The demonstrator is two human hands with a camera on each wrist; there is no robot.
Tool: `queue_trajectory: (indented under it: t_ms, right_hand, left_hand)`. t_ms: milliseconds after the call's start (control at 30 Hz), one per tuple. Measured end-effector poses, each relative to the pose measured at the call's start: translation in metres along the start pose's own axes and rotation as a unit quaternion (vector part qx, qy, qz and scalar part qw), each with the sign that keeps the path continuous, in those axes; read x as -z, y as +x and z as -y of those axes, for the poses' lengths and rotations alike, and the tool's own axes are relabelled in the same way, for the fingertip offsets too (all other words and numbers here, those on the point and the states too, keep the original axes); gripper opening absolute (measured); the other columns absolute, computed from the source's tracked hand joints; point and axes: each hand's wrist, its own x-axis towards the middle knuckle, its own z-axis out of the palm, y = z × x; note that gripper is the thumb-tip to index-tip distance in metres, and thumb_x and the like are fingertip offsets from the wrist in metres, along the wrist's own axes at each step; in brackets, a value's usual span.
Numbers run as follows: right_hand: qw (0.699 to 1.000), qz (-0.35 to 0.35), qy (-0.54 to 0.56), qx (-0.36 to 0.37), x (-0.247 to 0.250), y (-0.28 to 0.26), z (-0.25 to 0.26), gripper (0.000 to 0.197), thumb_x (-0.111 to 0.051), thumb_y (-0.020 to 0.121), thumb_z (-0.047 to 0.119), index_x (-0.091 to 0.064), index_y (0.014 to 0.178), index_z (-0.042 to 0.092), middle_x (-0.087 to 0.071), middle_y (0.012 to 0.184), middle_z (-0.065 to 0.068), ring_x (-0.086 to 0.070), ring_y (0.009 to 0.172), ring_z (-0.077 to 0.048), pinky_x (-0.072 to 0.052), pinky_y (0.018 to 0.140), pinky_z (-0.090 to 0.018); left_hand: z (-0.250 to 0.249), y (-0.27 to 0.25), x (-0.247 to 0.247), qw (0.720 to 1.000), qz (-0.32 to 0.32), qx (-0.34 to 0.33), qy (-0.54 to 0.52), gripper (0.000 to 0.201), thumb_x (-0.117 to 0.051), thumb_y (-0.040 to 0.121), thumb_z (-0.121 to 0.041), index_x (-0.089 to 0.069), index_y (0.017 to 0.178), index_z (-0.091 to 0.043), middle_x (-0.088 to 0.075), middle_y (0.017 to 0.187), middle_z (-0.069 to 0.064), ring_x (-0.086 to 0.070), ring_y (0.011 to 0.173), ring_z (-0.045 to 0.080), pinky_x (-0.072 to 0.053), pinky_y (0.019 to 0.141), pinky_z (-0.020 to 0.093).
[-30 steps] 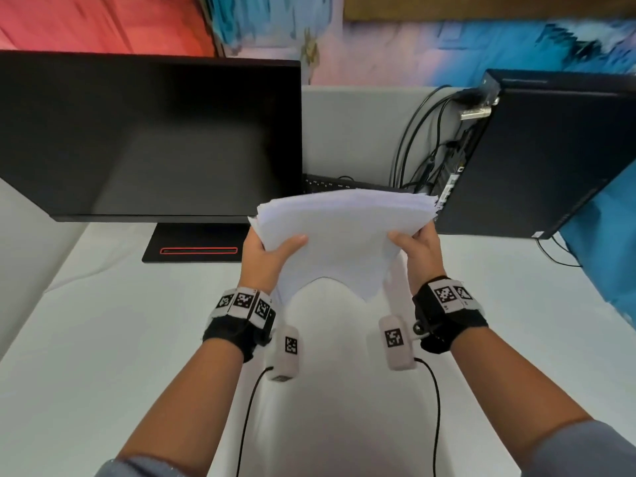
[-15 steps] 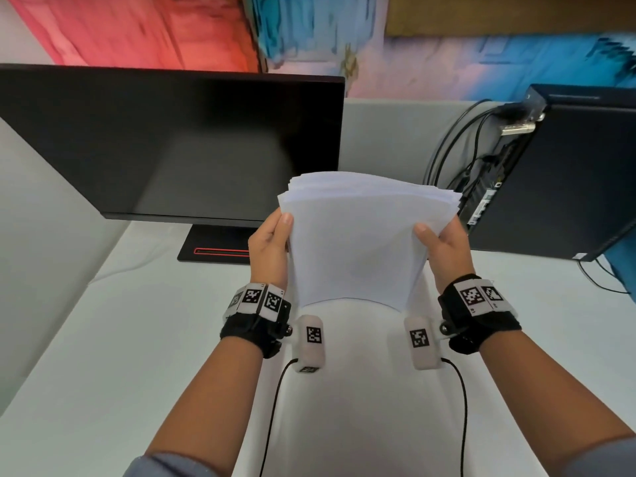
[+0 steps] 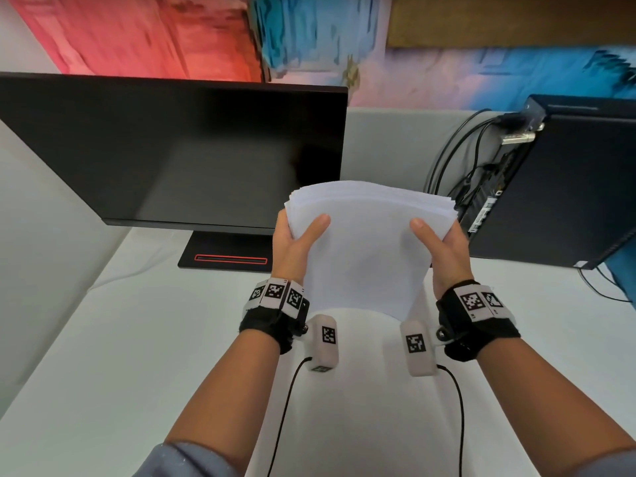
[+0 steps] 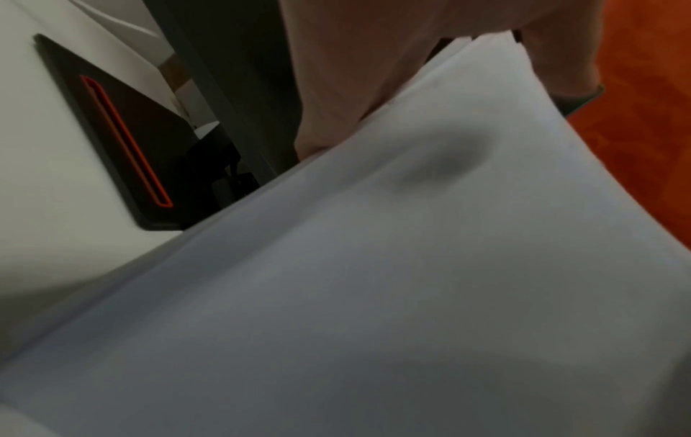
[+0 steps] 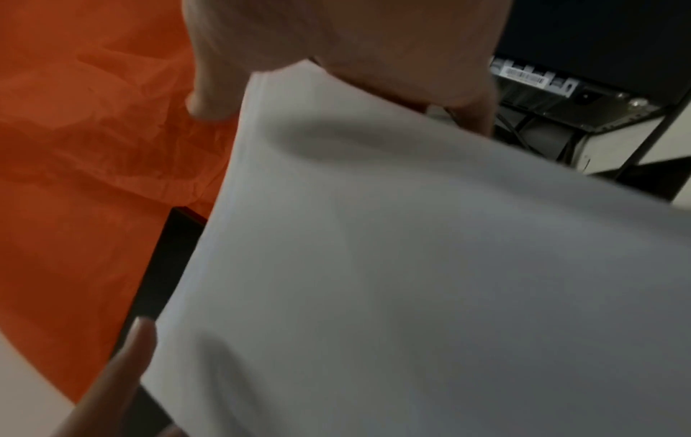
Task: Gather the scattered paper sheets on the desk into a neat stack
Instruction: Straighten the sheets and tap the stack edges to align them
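Both forearms reach forward, left grip point(image 3: 292, 246) and right grip point(image 3: 447, 253) raised, thumbs pressed inward, fingers curled.

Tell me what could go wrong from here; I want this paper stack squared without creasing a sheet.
1. The paper stack is held in the air by the left hand and right hand, thumbs on top; its top edges are fanned, so sheets might slip out.
2. It bows between the hands; a harder squeeze could crease it.
3. The computer tower and its cables sit close behind; a corner may snag.
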Motion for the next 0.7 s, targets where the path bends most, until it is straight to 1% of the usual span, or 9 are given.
queue_trajectory:
  t_ms: [67, 133, 167, 267, 300, 400, 500, 567, 700]
  right_hand:
    - [0.999, -0.032, 0.007, -0.018, -0.001, 0.004, 0.003, 0.044, -0.059, 0.089, 0.036, -0.052, 0.128, 0.016, -0.066, 0.110, 0.004, -0.067, 0.089, -0.003, -0.053, 0.069, -0.021]
    - [0.996, -0.064, 0.012, -0.062, -0.004, 0.008, 0.006, 0.073, -0.061, 0.073, 0.064, -0.051, 0.130, 0.020, -0.060, 0.126, 0.000, -0.061, 0.110, -0.014, -0.050, 0.090, -0.032]
    - [0.994, -0.075, 0.012, -0.076, -0.004, 0.008, 0.007, 0.075, -0.063, 0.067, 0.070, -0.055, 0.125, 0.022, -0.061, 0.126, 0.000, -0.061, 0.112, -0.017, -0.049, 0.094, -0.034]
    - [0.993, -0.092, 0.028, -0.064, -0.009, 0.006, 0.015, 0.029, -0.065, 0.079, 0.052, -0.062, 0.085, 0.024, -0.067, 0.088, 0.006, -0.065, 0.079, -0.011, -0.050, 0.069, -0.026]
    - [0.993, -0.101, 0.031, -0.055, -0.011, 0.006, 0.017, 0.024, -0.065, 0.082, 0.045, -0.059, 0.078, 0.022, -0.064, 0.080, 0.005, -0.062, 0.070, -0.011, -0.049, 0.063, -0.024]
    - [0.991, -0.125, 0.024, -0.030, -0.016, 0.006, 0.018, 0.020, -0.065, 0.084, 0.036, -0.056, 0.074, 0.021, -0.060, 0.074, 0.003, -0.058, 0.066, -0.014, -0.048, 0.064, -0.025]
    - [0.987, -0.156, 0.012, -0.027, -0.017, 0.008, 0.015, 0.017, -0.062, 0.080, 0.037, -0.053, 0.076, 0.022, -0.058, 0.084, 0.001, -0.056, 0.076, -0.018, -0.049, 0.078, -0.031]
    - [0.986, -0.166, 0.017, -0.011, -0.018, 0.007, 0.015, 0.022, -0.059, 0.082, 0.034, -0.050, 0.065, 0.023, -0.054, 0.075, 0.003, -0.052, 0.072, -0.018, -0.044, 0.075, -0.030]
    - [0.984, -0.178, -0.024, 0.017, -0.024, 0.004, 0.017, 0.035, -0.063, 0.074, 0.054, -0.047, 0.060, 0.027, -0.050, 0.068, 0.008, -0.049, 0.069, -0.014, -0.042, 0.070, -0.028]
  left_hand:
    - [-0.001, 0.002, -0.001, 1.000, -0.005, -0.003, -0.007, 0.052, -0.072, 0.076, -0.024, -0.055, 0.122, -0.008, -0.067, 0.116, 0.014, -0.067, 0.100, 0.025, -0.056, 0.074, 0.031]
    - [-0.006, 0.003, -0.007, 0.999, -0.041, 0.002, -0.006, 0.053, -0.076, 0.070, -0.035, -0.059, 0.113, -0.010, -0.068, 0.104, 0.010, -0.067, 0.093, 0.023, -0.058, 0.078, 0.037]
    - [-0.010, 0.004, -0.012, 0.998, -0.061, 0.007, -0.005, 0.051, -0.076, 0.066, -0.041, -0.060, 0.106, -0.013, -0.067, 0.098, 0.006, -0.066, 0.089, 0.021, -0.058, 0.081, 0.040]
    - [-0.018, 0.008, -0.021, 0.995, -0.096, 0.010, -0.004, 0.037, -0.073, 0.071, -0.045, -0.059, 0.091, -0.017, -0.064, 0.083, -0.001, -0.063, 0.075, 0.014, -0.056, 0.070, 0.032]
    - [-0.020, 0.009, -0.022, 0.995, -0.096, 0.008, -0.001, 0.033, -0.072, 0.074, -0.043, -0.058, 0.089, -0.018, -0.063, 0.081, -0.002, -0.063, 0.073, 0.013, -0.054, 0.067, 0.029]
    - [-0.022, 0.012, -0.020, 0.997, -0.083, 0.004, -0.001, 0.018, -0.067, 0.083, -0.032, -0.059, 0.085, -0.017, -0.062, 0.079, -0.002, -0.061, 0.071, 0.012, -0.052, 0.066, 0.027]
    - [-0.022, 0.011, -0.018, 0.998, -0.064, -0.002, 0.011, 0.013, -0.061, 0.087, -0.027, -0.060, 0.089, -0.014, -0.062, 0.080, -0.001, -0.061, 0.070, 0.012, -0.052, 0.062, 0.023]
    - [-0.023, 0.011, -0.015, 0.998, -0.057, -0.009, 0.021, 0.013, -0.059, 0.089, -0.027, -0.060, 0.086, -0.014, -0.062, 0.078, -0.001, -0.060, 0.068, 0.011, -0.050, 0.060, 0.021]
    - [-0.024, 0.011, -0.010, 0.997, -0.065, -0.018, 0.031, 0.016, -0.054, 0.092, -0.022, -0.059, 0.082, -0.012, -0.058, 0.067, -0.006, -0.056, 0.059, 0.005, -0.047, 0.059, 0.018]
